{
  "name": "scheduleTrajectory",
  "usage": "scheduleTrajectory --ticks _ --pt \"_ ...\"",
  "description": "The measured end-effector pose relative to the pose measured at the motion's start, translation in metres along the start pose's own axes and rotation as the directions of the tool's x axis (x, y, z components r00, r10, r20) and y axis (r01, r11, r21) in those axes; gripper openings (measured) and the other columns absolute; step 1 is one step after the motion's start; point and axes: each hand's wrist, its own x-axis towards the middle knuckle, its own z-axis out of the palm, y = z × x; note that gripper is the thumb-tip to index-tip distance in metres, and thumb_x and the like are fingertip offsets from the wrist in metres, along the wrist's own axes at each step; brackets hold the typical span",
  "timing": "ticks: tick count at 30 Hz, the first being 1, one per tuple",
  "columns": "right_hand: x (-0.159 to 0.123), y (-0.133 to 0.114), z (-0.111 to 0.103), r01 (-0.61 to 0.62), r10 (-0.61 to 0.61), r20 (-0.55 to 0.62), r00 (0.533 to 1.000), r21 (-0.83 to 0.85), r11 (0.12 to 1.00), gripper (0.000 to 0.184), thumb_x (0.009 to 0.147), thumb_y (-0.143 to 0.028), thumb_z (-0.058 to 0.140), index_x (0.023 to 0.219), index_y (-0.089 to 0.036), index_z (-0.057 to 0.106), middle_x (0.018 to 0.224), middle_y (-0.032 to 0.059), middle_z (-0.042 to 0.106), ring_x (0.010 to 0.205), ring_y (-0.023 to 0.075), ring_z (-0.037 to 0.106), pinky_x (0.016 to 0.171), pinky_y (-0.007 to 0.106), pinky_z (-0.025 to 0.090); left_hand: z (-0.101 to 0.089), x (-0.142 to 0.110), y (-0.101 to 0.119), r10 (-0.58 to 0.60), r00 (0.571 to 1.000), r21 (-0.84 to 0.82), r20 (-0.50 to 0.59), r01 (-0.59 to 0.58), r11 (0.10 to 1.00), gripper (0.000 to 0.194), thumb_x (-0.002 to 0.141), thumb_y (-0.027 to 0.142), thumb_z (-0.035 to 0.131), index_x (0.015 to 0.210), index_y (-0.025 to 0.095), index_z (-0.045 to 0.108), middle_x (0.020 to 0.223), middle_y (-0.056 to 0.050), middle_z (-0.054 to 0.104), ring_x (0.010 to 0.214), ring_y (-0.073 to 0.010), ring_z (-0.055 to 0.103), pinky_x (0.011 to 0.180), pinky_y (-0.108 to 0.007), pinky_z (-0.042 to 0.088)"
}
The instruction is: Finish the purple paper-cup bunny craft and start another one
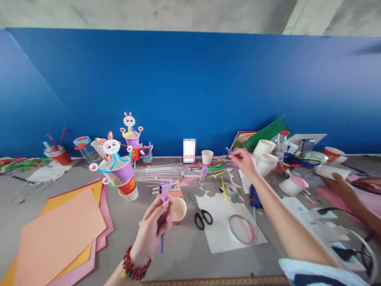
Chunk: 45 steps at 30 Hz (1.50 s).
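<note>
My left hand (155, 225) is closed round a purple straw (163, 210) whose top end is cut into a splayed fringe; I hold it upright above a small paper cup (179, 209). My right hand (244, 161) reaches out to the far side of the table and pinches another purple straw (229, 152), near a pile of coloured straws (214, 169) and a white paper cup (207, 156). A red bead bracelet (133, 268) sits on my left wrist.
Orange, yellow and pink paper sheets (59, 234) lie at the left. Rabbit cup crafts (119, 167) stand behind them. Scissors (200, 212), a tape roll (241, 229), white paper (220, 222) and a blue glue gun (254, 196) lie in the middle. Another person's hand (339, 184) rests at the right.
</note>
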Motion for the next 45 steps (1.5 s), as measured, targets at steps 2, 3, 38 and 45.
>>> scheduleTrajectory --ticks 2,3,38,45 --pt "-0.020 -0.031 -0.008 -0.012 0.018 -0.046 0.999 0.122 0.992 0.026 0.096 -0.038 0.042 0.092 -0.019 0.059 0.090 0.0102 0.073 0.083 0.0226 0.069 0.071 0.033 0.053 0.003 0.001 0.000 -0.011 1.000 -0.020 0.014 0.012 1.000 0.021 0.088 0.036 0.066 0.092 0.016 0.060 0.061 0.005 0.049 0.040 -0.0003 0.027 0.039 -0.017 0.014" --pt "-0.035 -0.052 -0.010 -0.017 0.024 -0.031 0.999 0.217 0.976 0.025 0.095 -0.042 0.048 0.092 -0.020 0.059 0.086 0.0082 0.073 0.076 0.0203 0.069 0.067 0.030 0.053 0.005 0.001 0.000 -0.012 1.000 -0.026 0.028 0.013 1.000 0.021 0.089 0.036 0.065 0.091 0.016 0.059 0.061 0.005 0.049 0.040 -0.0002 0.027 0.039 -0.017 0.014" --pt "-0.183 -0.198 0.029 -0.665 -0.140 0.703 0.697 0.707 0.240 0.049 0.093 -0.061 0.053 0.072 -0.017 0.053 0.050 -0.0050 0.050 0.037 0.0043 0.031 0.036 0.018 0.019 0.032 0.006 0.009 0.155 0.986 -0.097 -0.065 -0.161 0.982 0.023 0.082 0.033 0.076 0.081 0.015 0.062 0.057 0.008 0.045 0.040 0.0002 0.023 0.040 -0.017 0.016" --pt "-0.198 -0.193 0.032 -0.608 -0.141 0.687 0.713 0.706 0.363 0.050 0.093 -0.061 0.052 0.068 -0.018 0.050 0.053 -0.0055 0.044 0.043 0.0059 0.033 0.040 0.020 0.021 0.028 0.006 0.017 0.219 0.965 -0.059 -0.143 -0.229 0.972 0.024 0.079 0.033 0.078 0.082 0.014 0.062 0.056 0.008 0.044 0.040 0.0001 0.024 0.040 -0.015 0.019"
